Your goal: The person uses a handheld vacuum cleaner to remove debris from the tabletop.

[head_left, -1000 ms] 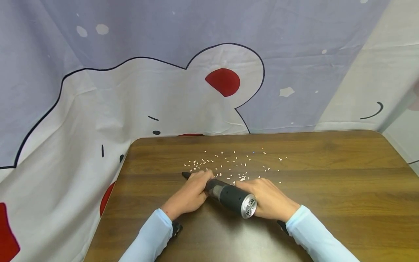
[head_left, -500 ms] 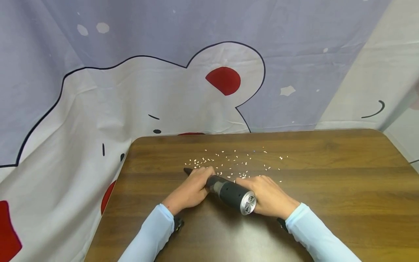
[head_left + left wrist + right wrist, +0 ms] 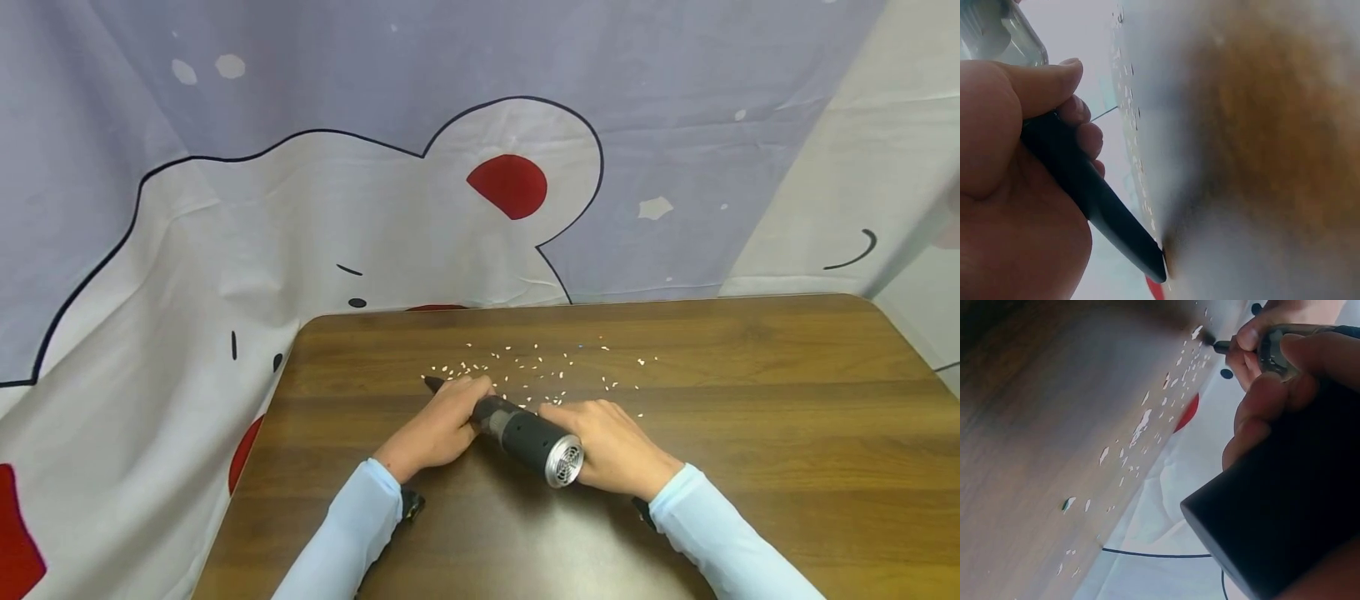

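Both hands hold a black handheld vacuum cleaner (image 3: 528,437) slantwise over the wooden table. My left hand (image 3: 438,425) grips its front, where the slim nozzle (image 3: 1116,219) begins; the thumb lies across it by the clear dust chamber (image 3: 1004,37). The nozzle's tip points to the far left, close over the tabletop at the edge of the white scraps (image 3: 459,368). My right hand (image 3: 615,446) grips the vacuum's dark body from the right, fingers curled round it in the right wrist view. Its silver vented end faces back toward me. Part of the grip is hidden behind the body.
Small white scraps lie scattered across the middle and back of the wooden table (image 3: 750,467), with a tiny blue one (image 3: 581,346) among them. A printed curtain (image 3: 337,225) hangs behind the table's back edge and along its left side.
Both hands have moved the vacuum slightly forward, so its nozzle tip sits farther from me and a little to the right. Fewer scraps show around the tip.
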Available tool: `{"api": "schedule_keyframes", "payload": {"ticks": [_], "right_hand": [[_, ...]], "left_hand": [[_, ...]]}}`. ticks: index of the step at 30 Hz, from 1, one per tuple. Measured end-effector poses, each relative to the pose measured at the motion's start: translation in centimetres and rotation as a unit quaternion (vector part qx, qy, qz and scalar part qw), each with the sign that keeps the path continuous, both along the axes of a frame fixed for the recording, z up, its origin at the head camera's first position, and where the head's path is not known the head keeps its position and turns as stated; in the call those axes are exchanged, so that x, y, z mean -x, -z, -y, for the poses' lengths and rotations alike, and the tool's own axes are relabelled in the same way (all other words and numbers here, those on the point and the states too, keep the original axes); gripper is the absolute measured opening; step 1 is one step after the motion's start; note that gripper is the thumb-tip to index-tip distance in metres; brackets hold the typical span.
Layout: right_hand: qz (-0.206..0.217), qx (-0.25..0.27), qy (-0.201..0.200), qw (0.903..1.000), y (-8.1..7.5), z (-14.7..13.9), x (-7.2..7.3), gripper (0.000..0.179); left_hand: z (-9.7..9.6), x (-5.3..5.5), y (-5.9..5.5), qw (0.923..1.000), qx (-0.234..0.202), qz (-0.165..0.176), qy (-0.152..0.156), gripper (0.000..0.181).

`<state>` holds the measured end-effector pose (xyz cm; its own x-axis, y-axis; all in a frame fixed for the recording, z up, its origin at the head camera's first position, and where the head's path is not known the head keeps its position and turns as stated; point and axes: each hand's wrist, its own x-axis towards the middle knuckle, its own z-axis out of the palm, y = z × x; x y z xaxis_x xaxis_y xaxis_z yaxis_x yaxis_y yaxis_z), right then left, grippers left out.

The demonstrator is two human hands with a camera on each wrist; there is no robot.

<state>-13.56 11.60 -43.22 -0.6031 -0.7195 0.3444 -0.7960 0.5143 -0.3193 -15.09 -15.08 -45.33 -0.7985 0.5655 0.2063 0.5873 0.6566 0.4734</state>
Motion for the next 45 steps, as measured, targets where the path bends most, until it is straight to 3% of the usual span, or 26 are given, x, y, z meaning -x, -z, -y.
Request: {"api": "schedule_keyframes", "payload": {"ticks": [23,38,45], "right_hand": [[0.003,-0.010,0.019,0.9998,-0.2,0.4,0.3,0.043],[0.005,-0.010,0.028,0.9995,-0.4,-0.5,-0.7,0.041],[-0.001,-0.007,0.025,0.9997,-0.5,-0.9,-1.0,0.042]], "left_hand": [[0.1,1.2,0.3,0.9997,-0.002,0.023,0.002,0.025],[-0.9,0.5,0.0,0.9998,-0.010,0.006,0.018,0.025],[-1.2,-0.1,-0.3,0.9995,0.004,0.031,0.007,0.026]]}}
